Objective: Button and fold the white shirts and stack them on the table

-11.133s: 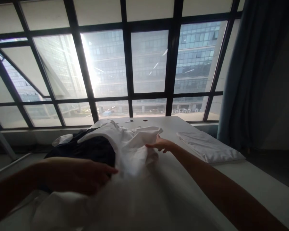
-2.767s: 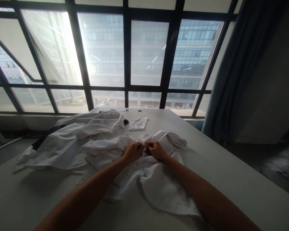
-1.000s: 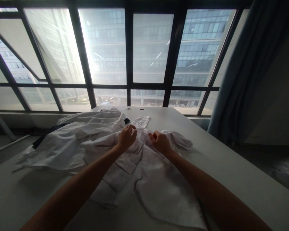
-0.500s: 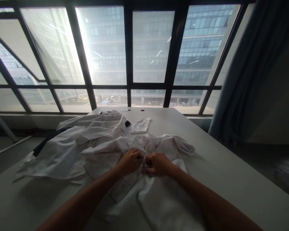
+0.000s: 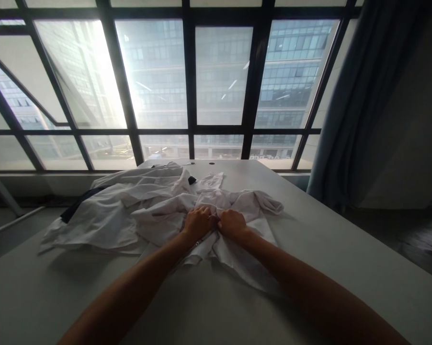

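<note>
A crumpled white shirt [image 5: 250,239] lies in front of me on the white table [image 5: 302,225], one sleeve stretching to the right. My left hand [image 5: 198,223] is closed on the shirt's cloth near its middle. Right beside it, my right hand [image 5: 232,224] also grips the cloth, the two hands almost touching. Folds hide the fingertips, so the exact part of the shirt between them cannot be made out. Left of my hands is a heap of other white garments [image 5: 111,211], partly against the shirt.
Dark cloth [image 5: 81,201] shows at the heap's left edge. A small white folded cloth [image 5: 211,181] lies behind the shirt. Large windows [image 5: 219,76] stand beyond the table, and a blue-grey curtain [image 5: 340,129] hangs at the right.
Both hands have moved slightly forward, away from me, with the shirt's cloth. The shirt's near part, which reached down toward me, has drawn up away from the table's front.
</note>
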`<state>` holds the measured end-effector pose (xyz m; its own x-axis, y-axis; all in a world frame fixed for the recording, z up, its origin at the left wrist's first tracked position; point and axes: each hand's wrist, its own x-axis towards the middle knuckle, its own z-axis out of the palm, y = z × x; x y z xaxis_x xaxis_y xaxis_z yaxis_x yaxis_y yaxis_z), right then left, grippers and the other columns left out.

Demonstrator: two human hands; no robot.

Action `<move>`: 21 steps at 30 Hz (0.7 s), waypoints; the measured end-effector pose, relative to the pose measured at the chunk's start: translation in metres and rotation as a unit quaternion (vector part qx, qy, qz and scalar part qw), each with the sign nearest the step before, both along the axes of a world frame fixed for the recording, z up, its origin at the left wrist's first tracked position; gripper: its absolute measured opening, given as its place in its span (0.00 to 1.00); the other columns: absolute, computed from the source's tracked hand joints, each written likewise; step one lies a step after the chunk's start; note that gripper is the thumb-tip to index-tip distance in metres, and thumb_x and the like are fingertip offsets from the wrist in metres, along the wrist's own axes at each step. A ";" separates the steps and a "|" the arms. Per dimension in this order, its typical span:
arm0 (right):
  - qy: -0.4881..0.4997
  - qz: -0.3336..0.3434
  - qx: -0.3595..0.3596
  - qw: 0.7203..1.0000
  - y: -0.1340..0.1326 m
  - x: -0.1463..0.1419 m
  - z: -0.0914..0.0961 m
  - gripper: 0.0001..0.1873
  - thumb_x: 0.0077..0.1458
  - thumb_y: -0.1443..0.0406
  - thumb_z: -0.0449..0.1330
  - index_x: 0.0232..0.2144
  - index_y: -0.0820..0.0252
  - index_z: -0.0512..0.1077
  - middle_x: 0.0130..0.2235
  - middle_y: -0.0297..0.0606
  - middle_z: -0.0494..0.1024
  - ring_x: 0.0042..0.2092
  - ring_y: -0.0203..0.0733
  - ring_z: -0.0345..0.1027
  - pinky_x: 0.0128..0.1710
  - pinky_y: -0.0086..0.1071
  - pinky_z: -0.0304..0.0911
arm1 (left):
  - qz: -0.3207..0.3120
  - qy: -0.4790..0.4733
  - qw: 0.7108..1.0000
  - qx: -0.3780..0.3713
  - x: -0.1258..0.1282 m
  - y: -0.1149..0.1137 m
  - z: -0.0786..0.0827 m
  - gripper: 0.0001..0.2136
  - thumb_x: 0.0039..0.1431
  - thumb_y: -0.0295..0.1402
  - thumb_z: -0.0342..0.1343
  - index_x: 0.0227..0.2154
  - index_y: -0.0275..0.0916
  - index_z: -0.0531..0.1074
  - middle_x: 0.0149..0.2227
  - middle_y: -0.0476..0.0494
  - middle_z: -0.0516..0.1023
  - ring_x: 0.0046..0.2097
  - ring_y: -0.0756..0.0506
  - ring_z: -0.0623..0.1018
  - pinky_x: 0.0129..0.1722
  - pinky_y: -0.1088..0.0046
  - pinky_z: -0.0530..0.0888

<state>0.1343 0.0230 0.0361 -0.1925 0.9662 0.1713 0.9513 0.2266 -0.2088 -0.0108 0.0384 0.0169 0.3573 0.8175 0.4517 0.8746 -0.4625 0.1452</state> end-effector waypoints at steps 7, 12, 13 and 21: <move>0.052 -0.009 0.015 0.998 0.007 0.012 -0.007 0.09 0.49 0.64 0.59 0.31 0.61 0.78 0.33 0.46 0.81 0.36 0.45 0.74 0.33 0.30 0.61 | 0.001 -0.066 0.998 0.012 0.001 -0.001 -0.005 0.05 0.63 0.32 0.52 0.35 0.39 0.72 0.38 0.42 0.78 0.41 0.43 0.76 0.43 0.67 0.69; 0.281 0.041 0.029 0.958 0.014 0.026 -0.022 0.11 0.48 0.64 0.56 0.20 0.63 0.73 0.24 0.37 0.76 0.28 0.38 0.68 0.29 0.27 0.58 | -0.033 -0.064 0.995 0.076 0.000 -0.005 -0.003 0.07 0.63 0.29 0.50 0.39 0.39 0.74 0.40 0.40 0.76 0.45 0.42 0.74 0.45 0.67 0.69; 0.331 0.051 0.023 0.942 0.015 0.028 -0.024 0.11 0.48 0.63 0.56 0.20 0.63 0.72 0.23 0.36 0.76 0.27 0.37 0.67 0.28 0.27 0.58 | -0.041 -0.059 0.995 0.073 0.000 -0.006 -0.002 0.08 0.64 0.30 0.50 0.36 0.39 0.75 0.39 0.40 0.76 0.44 0.43 0.74 0.44 0.67 0.69; 0.493 0.102 -0.020 0.864 0.007 0.030 -0.027 0.13 0.44 0.57 0.60 0.24 0.63 0.75 0.23 0.35 0.75 0.25 0.35 0.64 0.26 0.27 0.59 | -0.063 -0.186 0.979 -0.058 0.006 -0.006 -0.002 0.13 0.62 0.38 0.53 0.28 0.36 0.78 0.30 0.45 0.77 0.31 0.47 0.74 0.33 0.73 0.67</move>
